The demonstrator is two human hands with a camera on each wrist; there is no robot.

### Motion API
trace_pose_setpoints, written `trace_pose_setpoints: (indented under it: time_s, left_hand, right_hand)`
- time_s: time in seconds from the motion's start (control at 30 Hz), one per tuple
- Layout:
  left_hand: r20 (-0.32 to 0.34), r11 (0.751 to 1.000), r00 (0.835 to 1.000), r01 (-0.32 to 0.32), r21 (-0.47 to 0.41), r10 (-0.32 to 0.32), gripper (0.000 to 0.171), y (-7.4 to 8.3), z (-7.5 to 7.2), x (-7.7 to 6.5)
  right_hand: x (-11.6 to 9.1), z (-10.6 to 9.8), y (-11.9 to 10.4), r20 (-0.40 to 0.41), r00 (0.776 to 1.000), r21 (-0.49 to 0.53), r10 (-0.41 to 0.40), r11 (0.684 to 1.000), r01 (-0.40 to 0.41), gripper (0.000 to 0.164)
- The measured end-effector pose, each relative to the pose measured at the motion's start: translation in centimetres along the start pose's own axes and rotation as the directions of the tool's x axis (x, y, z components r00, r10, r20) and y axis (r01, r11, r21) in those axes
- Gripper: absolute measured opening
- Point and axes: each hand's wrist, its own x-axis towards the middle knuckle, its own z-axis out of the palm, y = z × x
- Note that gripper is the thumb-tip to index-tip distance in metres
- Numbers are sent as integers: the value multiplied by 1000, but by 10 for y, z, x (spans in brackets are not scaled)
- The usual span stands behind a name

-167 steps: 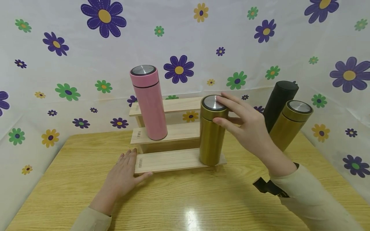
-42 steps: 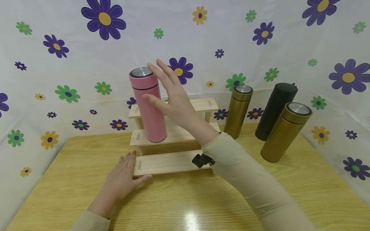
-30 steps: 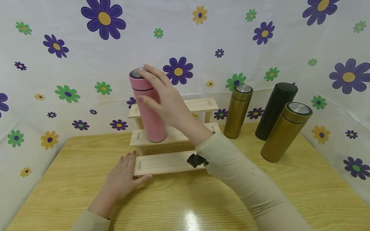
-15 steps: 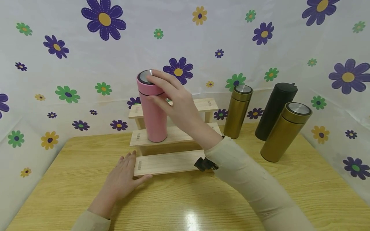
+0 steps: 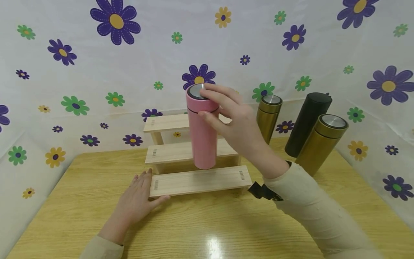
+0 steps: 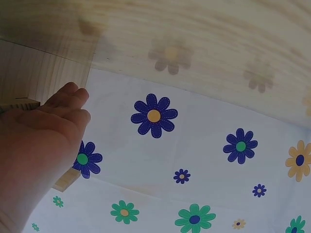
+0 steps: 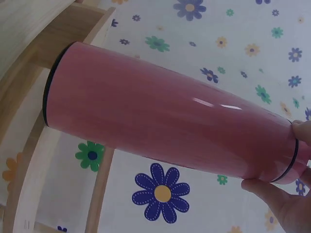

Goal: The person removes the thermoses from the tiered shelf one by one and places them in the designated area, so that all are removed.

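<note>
A pink thermos flask (image 5: pixel 203 136) with a silver-topped lid hangs upright above the three-step wooden rack (image 5: pixel 194 181). My right hand (image 5: pixel 240 124) grips it round the lid from the right side. In the right wrist view the pink flask (image 7: pixel 165 111) spans the picture, its dark-rimmed base at the left and my fingers (image 7: pixel 272 194) at its lid end. My left hand (image 5: pixel 137 198) rests on the table against the left end of the lowest step, fingers straight, thumb along the front edge. The left wrist view shows the left hand (image 6: pixel 48 131) beside the wood.
To the right stand a slim gold flask (image 5: pixel 268 117), a black flask (image 5: pixel 308 124) and a wider gold flask (image 5: pixel 323 144), the last partly behind my right forearm. A flower-printed cloth (image 5: pixel 136 72) hangs behind the wooden table (image 5: pixel 181 230).
The gold flask left the lowest step and stands at the back right. My right hand took hold of the pink flask, lifted it off the middle step and moved it right. The left hand stayed.
</note>
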Motion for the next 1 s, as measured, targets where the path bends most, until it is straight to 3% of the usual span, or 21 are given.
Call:
trace_pose_setpoints:
  time_s: [0.23, 0.5, 0.63, 0.87, 1.0]
  left_hand:
    - [23, 1000, 1000, 17, -21, -17, 113, 1, -2, -1]
    - [6, 1000, 1000, 8, -19, -8, 112, 2, -4, -2]
    - [11, 1000, 1000, 12, -16, -11, 111, 2, -5, -2]
    - [3, 1000, 1000, 0, -3, 0, 112, 1, -4, -1]
    - [7, 1000, 1000, -1, -6, 1, 112, 0, -4, -1]
  right_hand:
    - [-12, -40, 1, -28, 999, -152, 16, 988, -20, 42]
    - [-24, -82, 2, -49, 997, -246, 61, 967, -71, 43]
    - [-31, -93, 5, -54, 996, -294, 74, 952, -86, 45]
    - [-46, -107, 15, -75, 975, -331, 207, 918, -220, 48]
    - [-56, -110, 24, -73, 967, -340, 246, 905, -256, 47]
